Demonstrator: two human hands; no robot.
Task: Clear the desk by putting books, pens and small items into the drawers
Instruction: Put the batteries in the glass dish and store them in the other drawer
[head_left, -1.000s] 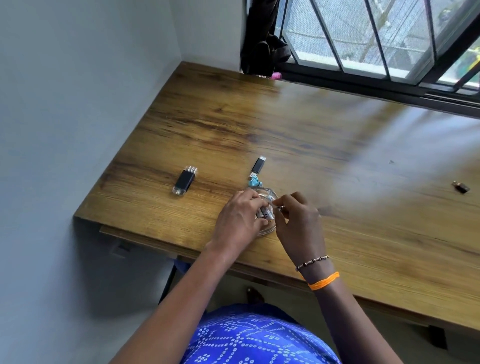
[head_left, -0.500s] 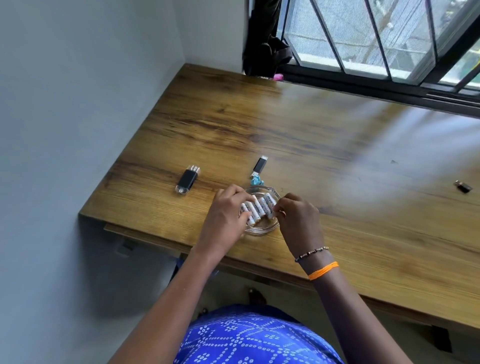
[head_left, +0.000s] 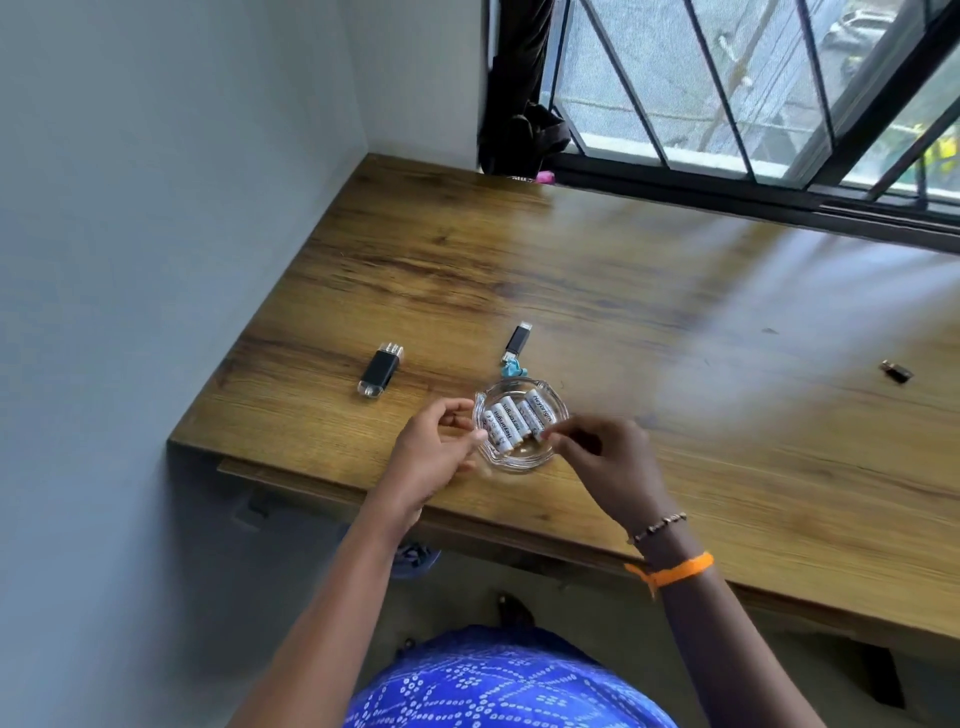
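Note:
A round glass dish (head_left: 555, 410) stands near the desk's front edge with several white batteries (head_left: 506, 427) lying side by side in it. My left hand (head_left: 434, 449) is at the dish's left rim, thumb on the rim and fingers curled beside it. My right hand (head_left: 602, 457) comes in from the right, and its fingertips pinch the near end of the rightmost battery (head_left: 537, 413). On the wooden desk (head_left: 623, 291), a black USB stick (head_left: 381, 370) lies left of the dish. A second black stick (head_left: 518, 340) with a blue tag lies just behind it.
A small dark item (head_left: 897, 371) lies far right on the desk. A grey wall bounds the desk on the left, and a barred window (head_left: 727, 93) runs along the back. Dark cloth (head_left: 519, 130) hangs at the window's left corner. No drawer is visible.
Both hands were bunched over the dish. They have drawn apart to its two sides, so the row of batteries now shows. The camera has tilted slightly.

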